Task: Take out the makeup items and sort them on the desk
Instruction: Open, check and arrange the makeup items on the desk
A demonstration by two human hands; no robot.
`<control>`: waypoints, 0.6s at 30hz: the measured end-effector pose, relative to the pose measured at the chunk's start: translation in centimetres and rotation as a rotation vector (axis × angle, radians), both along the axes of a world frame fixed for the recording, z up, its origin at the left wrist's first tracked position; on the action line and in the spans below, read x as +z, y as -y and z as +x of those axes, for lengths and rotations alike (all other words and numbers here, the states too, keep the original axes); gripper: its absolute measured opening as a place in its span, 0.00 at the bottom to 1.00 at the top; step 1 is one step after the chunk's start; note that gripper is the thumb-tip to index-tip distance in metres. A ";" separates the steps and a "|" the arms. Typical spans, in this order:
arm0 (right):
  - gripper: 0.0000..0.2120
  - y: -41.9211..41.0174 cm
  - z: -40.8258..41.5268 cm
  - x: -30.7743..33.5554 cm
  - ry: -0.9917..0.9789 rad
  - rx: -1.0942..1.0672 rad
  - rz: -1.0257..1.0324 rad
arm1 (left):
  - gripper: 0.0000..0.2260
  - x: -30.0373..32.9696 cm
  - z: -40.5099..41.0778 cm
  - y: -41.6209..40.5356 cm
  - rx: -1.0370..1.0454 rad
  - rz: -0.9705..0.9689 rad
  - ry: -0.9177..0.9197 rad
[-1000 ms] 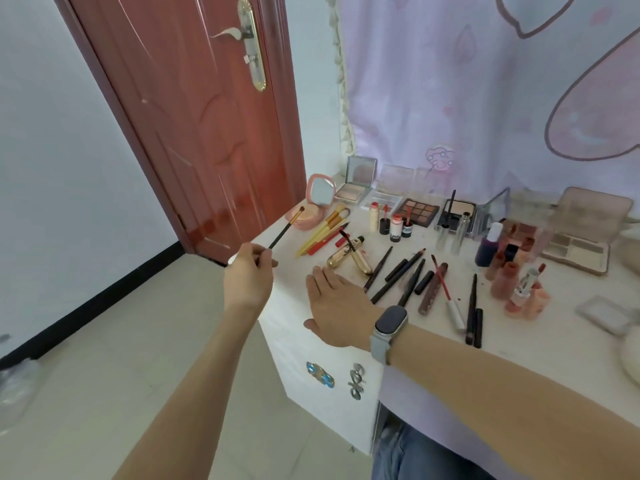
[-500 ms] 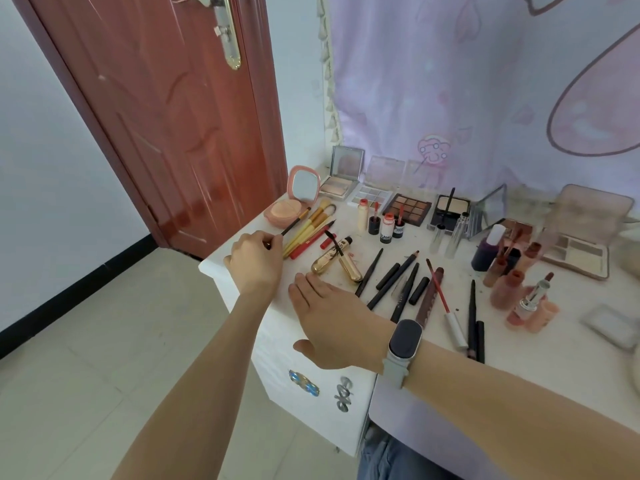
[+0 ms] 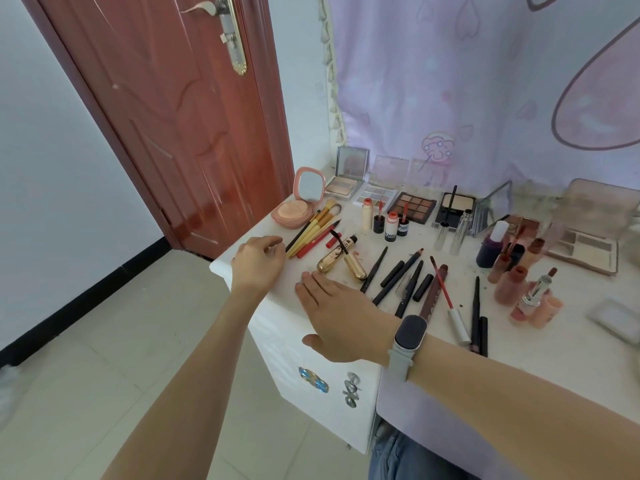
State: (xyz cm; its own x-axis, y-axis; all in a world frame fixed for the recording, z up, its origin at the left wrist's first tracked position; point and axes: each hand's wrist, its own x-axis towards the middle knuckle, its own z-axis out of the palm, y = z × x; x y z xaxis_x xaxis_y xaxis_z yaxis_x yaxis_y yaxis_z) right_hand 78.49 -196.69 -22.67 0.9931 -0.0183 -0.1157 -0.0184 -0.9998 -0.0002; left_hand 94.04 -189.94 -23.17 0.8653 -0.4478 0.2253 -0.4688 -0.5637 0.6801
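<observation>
A thin black brush point(image 3: 302, 233) lies on the white desk point(image 3: 540, 344) beside several yellow-handled brushes point(image 3: 313, 226) and a red pencil point(image 3: 317, 240). My left hand point(image 3: 257, 259) hovers at the desk's left corner, fingers loosely curled, fingertips just short of the black brush's near end. My right hand point(image 3: 341, 315) rests flat on the desk, palm down, fingers straight, pointing at a gold mascara tube point(image 3: 334, 258). Dark pencils and liners point(image 3: 403, 275) lie in a row to its right.
A pink compact mirror point(image 3: 298, 206) stands at the desk's back left. Palettes point(image 3: 414, 206) line the back by the lilac curtain point(image 3: 485, 81). Small bottles point(image 3: 391, 223) and lipsticks point(image 3: 533, 296) stand right. A red door point(image 3: 166, 116) is left of the desk.
My left hand carried the black brush from off the desk's corner to the brush group, laid it down and let go. My right hand stayed flat on the desk.
</observation>
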 end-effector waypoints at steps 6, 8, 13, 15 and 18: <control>0.26 0.1 -0.8 1.9 0.064 -0.009 0.017 | 0.11 2.3 -2.4 -2.9 -0.024 -0.035 0.024; 0.21 0.0 -2.5 2.8 0.187 -0.008 0.021 | 0.10 3.4 -4.1 -3.6 -0.027 -0.089 0.067; 0.16 1.5 -11.4 4.0 0.488 -0.110 0.104 | 0.09 4.5 -12.0 -2.6 -0.132 -0.222 0.174; 0.14 2.9 -15.8 4.5 0.563 -0.189 0.103 | 0.08 4.5 -16.0 -0.9 -0.248 -0.253 0.203; 0.13 5.3 -20.8 5.0 0.607 -0.300 0.015 | 0.09 4.3 -20.8 2.1 -0.402 -0.267 0.248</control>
